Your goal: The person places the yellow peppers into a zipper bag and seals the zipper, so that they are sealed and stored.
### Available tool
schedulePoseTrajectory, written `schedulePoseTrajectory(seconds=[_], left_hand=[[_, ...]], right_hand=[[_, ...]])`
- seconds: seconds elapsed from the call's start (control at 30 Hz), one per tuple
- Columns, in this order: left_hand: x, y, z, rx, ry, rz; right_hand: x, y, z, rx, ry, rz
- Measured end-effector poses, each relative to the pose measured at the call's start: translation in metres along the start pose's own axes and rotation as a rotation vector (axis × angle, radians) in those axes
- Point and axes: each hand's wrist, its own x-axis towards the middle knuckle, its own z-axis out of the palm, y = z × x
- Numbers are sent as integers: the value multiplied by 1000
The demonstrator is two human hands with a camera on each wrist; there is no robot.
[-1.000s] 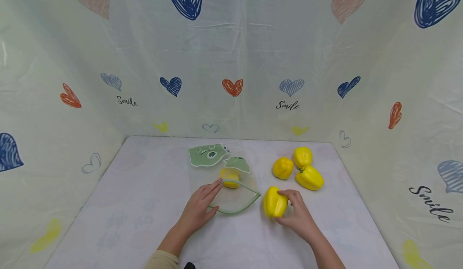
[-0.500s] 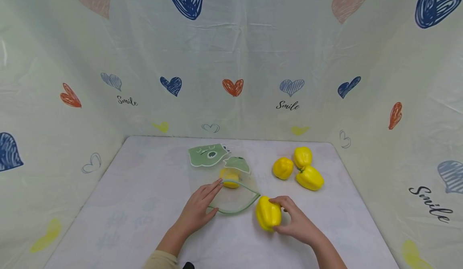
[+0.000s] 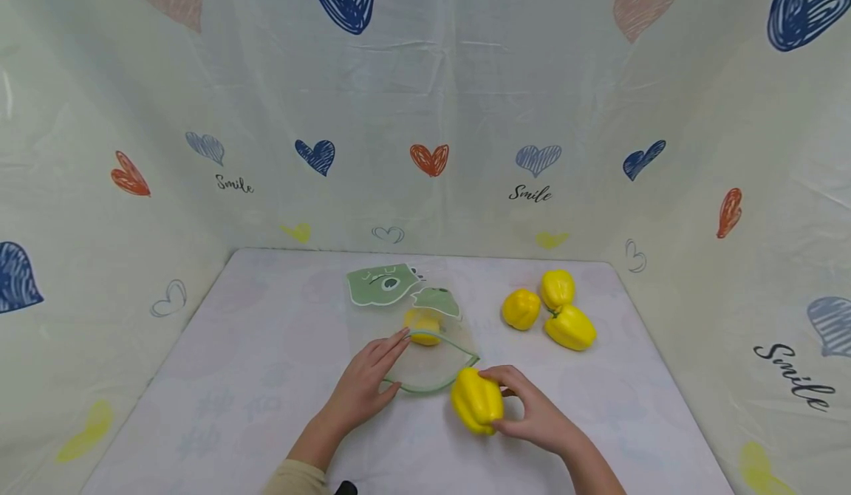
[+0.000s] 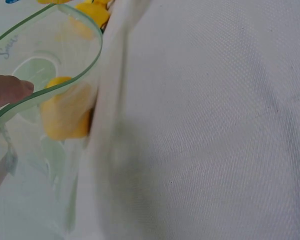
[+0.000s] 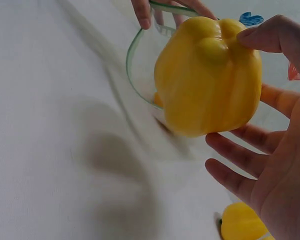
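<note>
In the head view my left hand (image 3: 369, 375) holds the mouth of a clear plastic pouch (image 3: 380, 286) with a green rim and green cartoon prints. Its thumb and fingers are spread along the rim, keeping the mouth apart. One yellow bell pepper (image 4: 66, 111) shows through the pouch wall in the left wrist view. Thumb and fingers of my right hand (image 3: 532, 414) grip another yellow bell pepper (image 3: 476, 402), just right of the pouch mouth. In the right wrist view this pepper (image 5: 206, 75) overlaps part of the green rim, with the thumb on its top end.
Three more yellow bell peppers, one of them a rounder pepper (image 3: 521, 309), lie together at the back right of the white-covered table (image 3: 266, 332). A curtain (image 3: 479, 96) printed with hearts surrounds the table at the back and sides.
My right hand has brought its bell pepper leftward and slightly nearer the body, up to the pouch mouth. The left hand and pouch stay in place.
</note>
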Motion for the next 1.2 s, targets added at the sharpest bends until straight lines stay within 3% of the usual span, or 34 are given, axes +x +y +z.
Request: schedulePoseTrajectory(seconds=[0.73,1.0,1.2], left_hand=[[-1,1,-1,6,-16,-8],[-2,1,-2,-7,-9,-2],[-2,0,-2,-20,-24,-29]], right_hand=[[35,-15,34,112,13,-94],[48,-19,46,97,44,-41],[55,-21,55,90,111,-20]])
